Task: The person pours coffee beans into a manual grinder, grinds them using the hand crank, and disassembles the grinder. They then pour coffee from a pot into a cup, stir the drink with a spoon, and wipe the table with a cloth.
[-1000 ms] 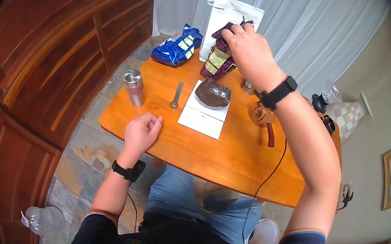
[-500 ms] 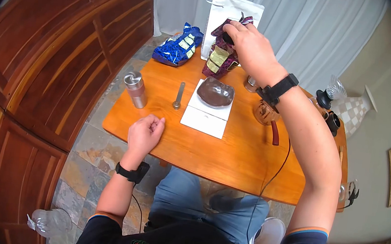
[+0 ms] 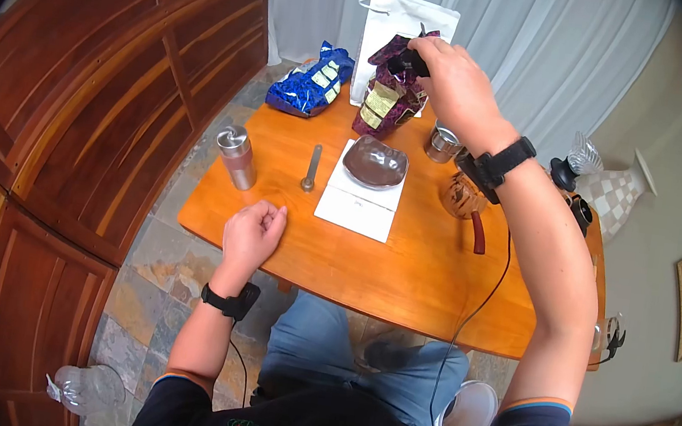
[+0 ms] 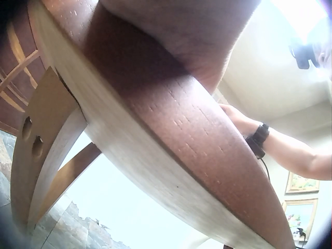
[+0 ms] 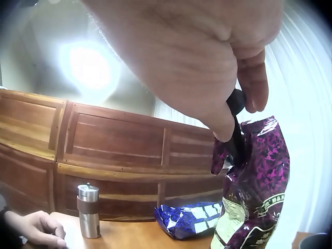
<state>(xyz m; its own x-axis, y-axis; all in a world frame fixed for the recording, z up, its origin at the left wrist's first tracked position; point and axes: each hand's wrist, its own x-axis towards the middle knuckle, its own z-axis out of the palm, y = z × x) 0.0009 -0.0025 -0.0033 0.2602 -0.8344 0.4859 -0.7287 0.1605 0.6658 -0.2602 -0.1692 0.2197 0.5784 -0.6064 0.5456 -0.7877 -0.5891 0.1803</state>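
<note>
My right hand (image 3: 464,79) is raised at the mouth of a purple patterned bag (image 3: 388,104) at the back of the table. In the right wrist view, its thumb and fingers pinch a black, round-ended handle (image 5: 237,104), whose lower end is hidden in the open top of the bag. My left hand (image 3: 253,232) rests at the table's near edge with its fingers loosely curled and nothing in them. Ahead of it stand a steel hand grinder (image 3: 235,157) and a long-handled measuring spoon (image 3: 312,167). A dark brown dish (image 3: 375,164) sits on a white scale (image 3: 356,213).
A blue foil bag (image 3: 313,82) lies left of the purple one, with a white paper bag (image 3: 378,13) behind. A metal cup (image 3: 443,143) and a copper-coloured pot (image 3: 462,196) with a red handle stand below my right forearm. A cable (image 3: 480,294) hangs over the near edge.
My right hand has shifted slightly to the right at the bag's top, showing more of the black handle and the metal cup. The left hand stays in place.
</note>
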